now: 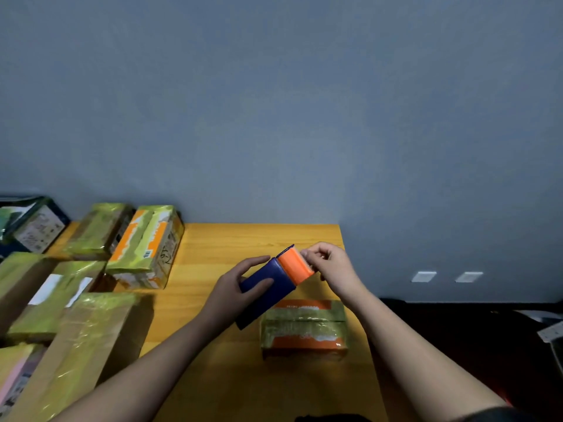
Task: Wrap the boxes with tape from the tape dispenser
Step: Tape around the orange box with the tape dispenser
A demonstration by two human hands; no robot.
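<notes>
Left hand [240, 284] grips the blue tape dispenser [271, 287] above the bench's [213, 376] right edge; right hand [329, 266] pinches its orange end; taped box [304, 330] sits just beneath.

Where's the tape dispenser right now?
In the head view, the blue and orange tape dispenser is held up between both hands, right of centre over the wooden table, just above the orange and green box.

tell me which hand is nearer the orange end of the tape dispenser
Right. The right hand has its fingers at the orange end of the tape dispenser; the left hand grips the blue body further back.
</notes>
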